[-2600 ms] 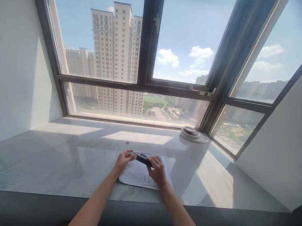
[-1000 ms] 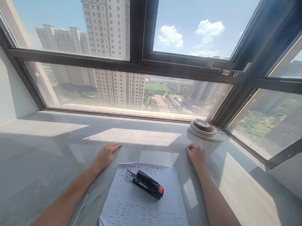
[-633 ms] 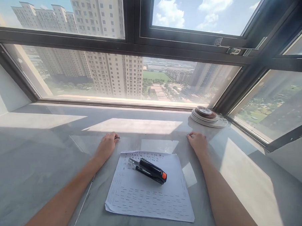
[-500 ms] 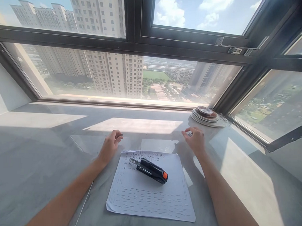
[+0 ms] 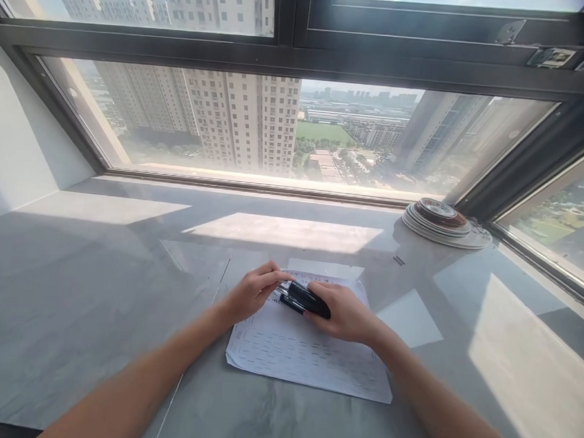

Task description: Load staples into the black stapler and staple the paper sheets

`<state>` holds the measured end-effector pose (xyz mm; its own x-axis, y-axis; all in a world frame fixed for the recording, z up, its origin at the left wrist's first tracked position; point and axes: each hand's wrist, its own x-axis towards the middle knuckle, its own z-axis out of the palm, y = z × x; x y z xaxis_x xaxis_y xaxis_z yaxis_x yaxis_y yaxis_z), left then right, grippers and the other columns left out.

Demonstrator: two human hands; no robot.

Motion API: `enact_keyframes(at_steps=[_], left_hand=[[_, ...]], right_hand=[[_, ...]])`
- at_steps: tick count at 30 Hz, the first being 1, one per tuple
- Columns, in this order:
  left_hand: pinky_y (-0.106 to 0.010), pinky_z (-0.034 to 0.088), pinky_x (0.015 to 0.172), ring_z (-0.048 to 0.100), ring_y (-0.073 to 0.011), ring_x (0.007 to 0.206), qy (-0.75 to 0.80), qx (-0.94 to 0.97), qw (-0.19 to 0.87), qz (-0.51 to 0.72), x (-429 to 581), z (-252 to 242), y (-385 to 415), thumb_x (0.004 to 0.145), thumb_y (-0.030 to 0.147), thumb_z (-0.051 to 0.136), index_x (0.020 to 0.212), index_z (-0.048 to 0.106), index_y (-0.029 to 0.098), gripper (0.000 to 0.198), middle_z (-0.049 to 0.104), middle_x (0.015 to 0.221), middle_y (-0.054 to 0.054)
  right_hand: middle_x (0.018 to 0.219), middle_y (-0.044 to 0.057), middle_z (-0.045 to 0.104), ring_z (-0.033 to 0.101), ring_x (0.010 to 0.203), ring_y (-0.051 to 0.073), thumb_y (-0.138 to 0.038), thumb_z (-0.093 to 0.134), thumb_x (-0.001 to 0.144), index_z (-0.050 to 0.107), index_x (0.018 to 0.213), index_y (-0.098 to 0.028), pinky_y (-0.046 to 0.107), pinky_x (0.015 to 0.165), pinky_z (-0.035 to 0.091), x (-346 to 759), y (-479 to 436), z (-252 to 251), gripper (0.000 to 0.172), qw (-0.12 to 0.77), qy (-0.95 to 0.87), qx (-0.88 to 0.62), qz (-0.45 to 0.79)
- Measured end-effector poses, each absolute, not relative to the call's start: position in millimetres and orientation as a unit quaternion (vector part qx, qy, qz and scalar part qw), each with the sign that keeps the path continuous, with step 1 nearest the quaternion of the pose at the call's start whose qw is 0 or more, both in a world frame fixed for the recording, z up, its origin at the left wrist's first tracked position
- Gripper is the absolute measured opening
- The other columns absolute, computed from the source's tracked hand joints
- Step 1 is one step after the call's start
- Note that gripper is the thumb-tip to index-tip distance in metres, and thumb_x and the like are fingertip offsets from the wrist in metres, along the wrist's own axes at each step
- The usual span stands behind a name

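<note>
Above the far half of the paper (image 5: 309, 365), I have the black stapler (image 5: 308, 297) angled across the sheet, its two arms parted at the left end, where a metal piece (image 5: 282, 288) shows; whether it rests on the paper or hangs just over it, I cannot tell. The step in hand, as I judge it, is work at that metal end. To do it well I should let the right side hold the body dead steady, make only small, light movements on the left along the metal's own line, and leave no fingertip between the parted arms in case they snap together.

Over the paper's right part, I have the right hand (image 5: 348, 312) curled round the stapler's body, thumb above and fingers below. Over the paper's far left part, the left hand (image 5: 254, 293) has its fingers nearly closed at the metal end, index stretched to the upper arm; I cannot tell whether it pinches anything.

Beyond the paper's far right corner, two small dark strips (image 5: 399, 260) lie side by side on the counter (image 5: 100, 281), and farther beyond that corner sits a stack of plates (image 5: 437, 224).
</note>
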<state>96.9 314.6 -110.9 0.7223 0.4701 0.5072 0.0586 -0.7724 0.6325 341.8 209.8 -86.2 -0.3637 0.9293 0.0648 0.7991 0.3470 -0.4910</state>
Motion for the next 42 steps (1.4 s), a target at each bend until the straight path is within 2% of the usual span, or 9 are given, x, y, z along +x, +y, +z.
enact_keyframes(at_steps=[5,9,13,18,23,31,42], left_hand=[[-0.033,0.052,0.086,0.060,-0.0191,0.094,0.232,0.856,0.332,0.320,98.6,-109.0,316.8,0.105,0.022,0.040,0.129,0.063,0.021,0.034,0.058,0.106,-0.009],[-0.034,0.053,0.087,0.061,-0.0193,0.095,0.194,0.876,0.339,0.283,97.0,-108.2,317.6,0.106,0.025,0.040,0.132,0.061,0.021,0.034,0.058,0.110,-0.010],[-0.033,0.050,0.088,0.062,-0.0199,0.100,0.135,0.901,0.294,0.289,93.7,-110.0,324.3,0.106,0.025,0.042,0.124,0.064,0.022,0.029,0.064,0.109,-0.010],[-0.035,0.046,0.089,0.062,-0.0206,0.095,0.146,0.912,0.221,0.313,92.4,-112.8,332.6,0.103,0.028,0.052,0.116,0.066,0.021,0.021,0.072,0.099,-0.007],[-0.037,0.043,0.090,0.059,-0.0221,0.100,0.167,0.931,0.187,0.266,98.6,-116.4,330.4,0.102,0.029,0.054,0.104,0.067,0.020,0.016,0.072,0.109,-0.008],[-0.037,0.041,0.088,0.062,-0.0211,0.098,0.157,0.943,0.149,0.253,98.6,-113.0,328.8,0.103,0.033,0.053,0.104,0.069,0.020,0.020,0.074,0.109,-0.007],[-0.036,0.044,0.087,0.063,-0.0213,0.099,0.162,0.939,0.164,0.254,99.7,-114.9,329.1,0.103,0.033,0.053,0.104,0.067,0.020,0.019,0.072,0.109,-0.008]], right_hand=[[0.078,-0.001,0.055,0.044,0.065,0.015,-0.032,0.062,0.088,0.043,0.085,-0.023,0.027,0.062,0.032,349.9,221.2,-98.6,0.021,0.219,-0.811,-0.494,0.225],[0.079,-0.001,0.055,0.045,0.067,0.015,-0.033,0.062,0.088,0.046,0.086,-0.023,0.027,0.062,0.032,354.5,223.1,-101.0,0.019,0.236,-0.810,-0.483,0.236],[0.080,-0.001,0.056,0.047,0.068,0.015,-0.032,0.063,0.088,0.048,0.089,-0.022,0.027,0.063,0.033,353.9,222.3,-102.6,0.017,0.239,-0.806,-0.488,0.235],[0.080,-0.001,0.056,0.046,0.067,0.015,-0.032,0.062,0.089,0.048,0.089,-0.022,0.027,0.063,0.032,353.0,221.8,-102.6,0.017,0.240,-0.806,-0.490,0.232],[0.080,-0.001,0.055,0.046,0.068,0.015,-0.030,0.062,0.087,0.048,0.088,-0.022,0.027,0.064,0.033,353.0,221.8,-101.2,0.016,0.240,-0.805,-0.488,0.237],[0.080,-0.001,0.055,0.046,0.068,0.015,-0.029,0.063,0.087,0.048,0.088,-0.023,0.027,0.064,0.034,352.9,222.1,-102.7,0.016,0.248,-0.805,-0.483,0.240],[0.082,-0.001,0.057,0.048,0.069,0.015,-0.030,0.063,0.088,0.049,0.091,-0.023,0.027,0.065,0.035,353.9,222.9,-104.2,0.015,0.241,-0.806,-0.483,0.241]])
